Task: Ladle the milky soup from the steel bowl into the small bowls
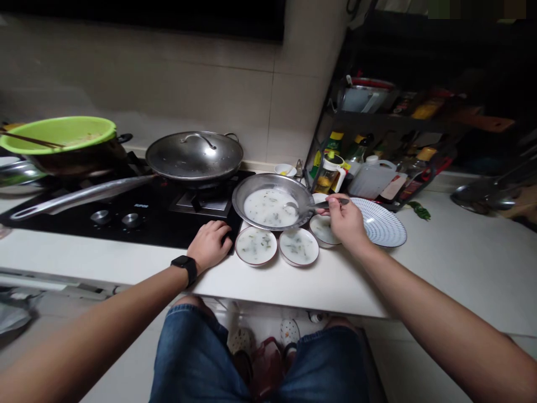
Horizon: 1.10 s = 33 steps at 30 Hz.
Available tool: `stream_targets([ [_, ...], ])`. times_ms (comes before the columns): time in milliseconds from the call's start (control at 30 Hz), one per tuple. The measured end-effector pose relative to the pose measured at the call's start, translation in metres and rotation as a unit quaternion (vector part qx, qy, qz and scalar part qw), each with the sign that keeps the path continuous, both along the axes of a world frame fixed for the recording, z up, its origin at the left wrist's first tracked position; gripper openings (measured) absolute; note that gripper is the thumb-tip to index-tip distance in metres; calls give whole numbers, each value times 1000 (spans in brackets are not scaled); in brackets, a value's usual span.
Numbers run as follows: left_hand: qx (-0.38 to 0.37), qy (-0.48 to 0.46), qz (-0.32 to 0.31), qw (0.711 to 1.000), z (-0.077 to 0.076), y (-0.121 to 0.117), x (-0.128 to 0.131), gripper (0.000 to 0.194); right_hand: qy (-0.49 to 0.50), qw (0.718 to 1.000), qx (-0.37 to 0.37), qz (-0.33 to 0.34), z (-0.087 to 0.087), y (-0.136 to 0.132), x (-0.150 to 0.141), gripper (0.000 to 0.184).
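My right hand point(346, 221) grips a metal spoon point(310, 207) by its handle, with the spoon's head dipping into a wide steel basin point(239, 204). White, soupy food with green bits point(268, 206) fills the bottom of the basin. Two small bowls point(256, 246) of the same food stand side by side in front of it. A third bowl point(323, 230) is partly hidden by my right hand, and another pale rim shows behind the spoon. My left hand point(211, 245), a black watch on its wrist, lies on the hob's front corner with fingers loosely bent and nothing held.
On the black hob point(121, 204) sits a wok with a domed lid point(195, 157); a long metal handle point(84, 196) sticks out leftward. A green basin point(59, 134) with chopsticks is at far left. Right are a patterned plate point(384, 221) and a rack of bottles point(373, 173).
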<state>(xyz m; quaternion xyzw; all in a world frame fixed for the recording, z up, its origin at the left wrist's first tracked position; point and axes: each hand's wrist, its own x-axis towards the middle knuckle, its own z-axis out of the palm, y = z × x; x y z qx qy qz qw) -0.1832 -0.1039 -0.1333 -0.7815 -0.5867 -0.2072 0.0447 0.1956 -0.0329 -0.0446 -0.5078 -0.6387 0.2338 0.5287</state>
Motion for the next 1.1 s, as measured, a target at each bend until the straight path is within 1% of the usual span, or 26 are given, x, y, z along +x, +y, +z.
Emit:
stream_targets([
  [67, 0, 0, 0, 1000, 0, 0, 0, 31, 103, 992, -65, -23, -2, 6, -4, 17],
  [167, -1, -2, 0, 1000, 0, 0, 0, 31, 222, 965, -135, -44, 1, 11, -8, 14],
  [267, -1, -5, -1, 1000, 1, 0, 0, 31, 284, 944, -164, -43, 8, 11, -10, 13],
  [333, -1, -4, 0, 1000, 1, 0, 1, 31, 301, 937, -172, -46, 14, 8, -10, 11],
  [433, -1, 0, 2, 1000, 0, 0, 0, 31, 303, 937, -167, -52, 27, 2, -5, 7],
  [533, 0, 0, -1, 1000, -1, 0, -1, 32, 287, 946, -141, -56, 40, -3, 9, 7],
  [633, 1, 1, 1, 1000, -1, 0, -1, 33, 269, 954, -115, -67, 48, -7, 33, 8],
  [733, 0, 4, 2, 1000, -1, 0, -1, 33, 261, 957, -100, -84, 53, -14, 62, 9],
  [833, 1, 4, 0, 1000, 0, 0, -1, 33, 256, 956, -82, -113, 54, -26, 89, 10],
  [900, 3, 4, 1, 1000, 0, 1, -1, 33, 246, 958, -67, -131, 52, -35, 102, 11],
  [1000, 3, 3, -1, 1000, 0, 1, -1, 33, 218, 965, -50, -135, 46, -51, 112, 15],
  [1100, 3, 4, -4, 1000, 0, 1, -2, 35, 156, 979, -40, -122, 37, -70, 114, 24],
])
